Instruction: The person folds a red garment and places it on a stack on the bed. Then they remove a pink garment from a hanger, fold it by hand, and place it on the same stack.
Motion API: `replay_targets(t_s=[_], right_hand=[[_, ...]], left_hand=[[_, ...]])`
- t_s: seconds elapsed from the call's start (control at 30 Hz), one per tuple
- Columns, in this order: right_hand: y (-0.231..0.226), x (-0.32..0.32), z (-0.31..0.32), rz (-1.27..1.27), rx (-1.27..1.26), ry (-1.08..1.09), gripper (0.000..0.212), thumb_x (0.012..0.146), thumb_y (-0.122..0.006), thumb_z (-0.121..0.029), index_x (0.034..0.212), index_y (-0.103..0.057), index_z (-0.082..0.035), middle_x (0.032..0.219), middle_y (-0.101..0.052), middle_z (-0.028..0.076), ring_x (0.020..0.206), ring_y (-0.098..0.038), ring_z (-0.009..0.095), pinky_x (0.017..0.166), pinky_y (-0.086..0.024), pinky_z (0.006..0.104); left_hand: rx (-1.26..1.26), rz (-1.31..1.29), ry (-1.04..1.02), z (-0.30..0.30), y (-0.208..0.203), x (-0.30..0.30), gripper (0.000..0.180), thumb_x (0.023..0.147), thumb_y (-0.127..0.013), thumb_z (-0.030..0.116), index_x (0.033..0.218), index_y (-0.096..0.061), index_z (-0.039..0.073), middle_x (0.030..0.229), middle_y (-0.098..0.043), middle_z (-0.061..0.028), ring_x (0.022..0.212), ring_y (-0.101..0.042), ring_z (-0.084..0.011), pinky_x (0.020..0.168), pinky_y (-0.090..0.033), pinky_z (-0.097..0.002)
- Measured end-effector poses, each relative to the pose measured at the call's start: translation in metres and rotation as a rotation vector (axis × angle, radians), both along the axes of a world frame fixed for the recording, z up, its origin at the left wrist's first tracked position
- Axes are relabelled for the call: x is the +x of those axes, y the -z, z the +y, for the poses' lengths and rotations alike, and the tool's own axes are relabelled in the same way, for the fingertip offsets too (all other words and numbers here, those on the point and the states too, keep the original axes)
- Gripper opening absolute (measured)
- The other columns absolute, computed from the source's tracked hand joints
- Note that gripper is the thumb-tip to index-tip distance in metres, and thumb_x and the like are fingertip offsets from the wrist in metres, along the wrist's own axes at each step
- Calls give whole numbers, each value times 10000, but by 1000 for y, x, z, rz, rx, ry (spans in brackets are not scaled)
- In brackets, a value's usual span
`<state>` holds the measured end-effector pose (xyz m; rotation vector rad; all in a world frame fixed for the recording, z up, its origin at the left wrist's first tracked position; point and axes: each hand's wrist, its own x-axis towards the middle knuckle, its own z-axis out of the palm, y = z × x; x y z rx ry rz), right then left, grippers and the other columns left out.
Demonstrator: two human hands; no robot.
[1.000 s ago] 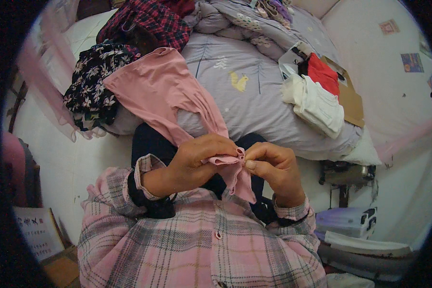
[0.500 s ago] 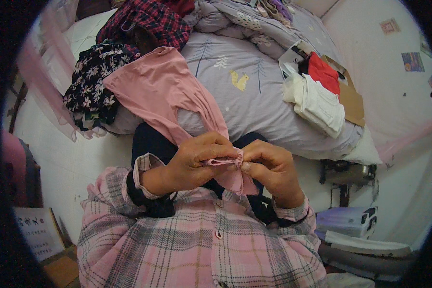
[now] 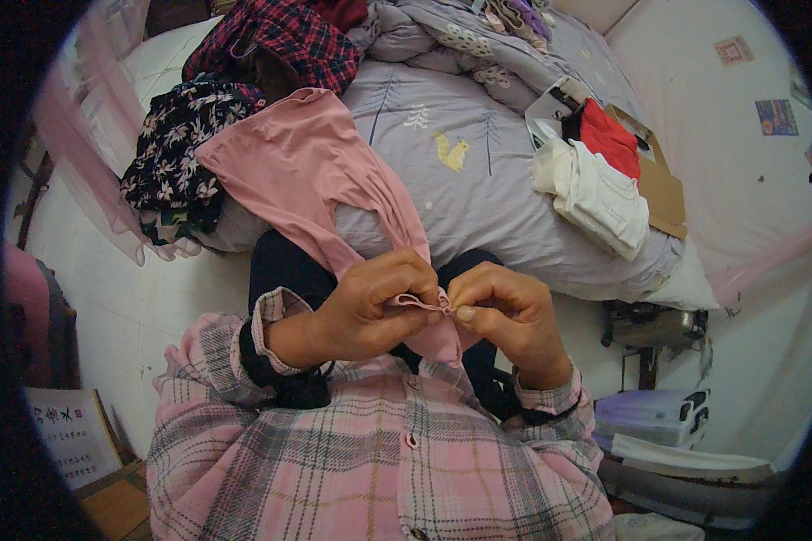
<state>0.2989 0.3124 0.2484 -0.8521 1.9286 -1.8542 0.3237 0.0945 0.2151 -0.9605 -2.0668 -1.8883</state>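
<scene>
Pink leggings (image 3: 311, 158) lie across the near edge of the bed, waist end away from me, with both legs running down to my lap. My left hand (image 3: 374, 298) is closed on a folded leg end, thumb and fingers pressing the cloth. Right beside it, my right hand (image 3: 505, 316) pinches the gathered edge of the same cloth between thumb and forefinger. A short loose thread seems to hang below the pinched cloth. Whether a small tool is between the fingertips is hidden.
The bed (image 3: 424, 126) has a grey patterned cover. A dark floral garment (image 3: 176, 149) and a red plaid garment (image 3: 275, 45) lie left. Folded white cloth (image 3: 600, 198), a red cloth (image 3: 609, 140) and a cardboard box (image 3: 663, 194) sit right. A purple-white case (image 3: 650, 415) stands lower right.
The right fingertips have shifted slightly at the gathered edge, and the cloth hanging below them looks narrower. The left hand stays nearly in place. The leggings on the bed have not moved.
</scene>
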Motion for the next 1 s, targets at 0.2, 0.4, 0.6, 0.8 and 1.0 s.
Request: replay_targets(t_s=[0.2, 0.4, 0.6, 0.8, 1.0], right_hand=[[-2, -5, 5, 97, 1, 40, 73, 819, -598, -6, 874, -635, 25, 916, -643, 82, 837, -606, 131, 729, -481, 255], [-17, -2, 14, 54, 72, 77, 75, 807, -597, -19, 832, -632, 43, 907, -632, 126, 788, -580, 143, 690, -456, 252], [-22, -2, 14, -11, 164, 79, 162, 854, -629, -77, 960, -649, 44, 968, -648, 121, 829, -591, 132, 710, -473, 255], [-24, 2, 15, 23, 151, 58, 491, 800, -728, -47, 1251, -548, 29, 1040, -652, 84, 954, -612, 143, 831, -492, 276], [-15, -6, 18, 290, 209, 278, 407, 725, -717, 14, 1123, -632, -3, 961, -663, 90, 854, -651, 180, 763, -509, 283]], left_hand=[[34, 20, 6, -1, 3, -2, 166, 791, -685, -36, 922, -592, 9, 940, -587, -88, 794, -585, -161, 658, -459, -257], [86, -23, -37, -1, 3, -2, 135, 850, -677, 4, 920, -567, 36, 974, -621, -106, 822, -593, -139, 673, -454, -255], [118, -71, 0, -4, 1, 0, 108, 881, -601, -30, 951, -528, 9, 999, -594, -98, 862, -569, -112, 733, -449, -222], [206, -148, -117, -6, 1, 0, 119, 900, -592, -9, 987, -517, 26, 1002, -586, -77, 865, -539, -96, 745, -430, -220], [230, -170, -156, -10, -1, -2, 127, 907, -580, -34, 999, -521, 30, 1015, -580, -62, 849, -530, -104, 739, -425, -222]])
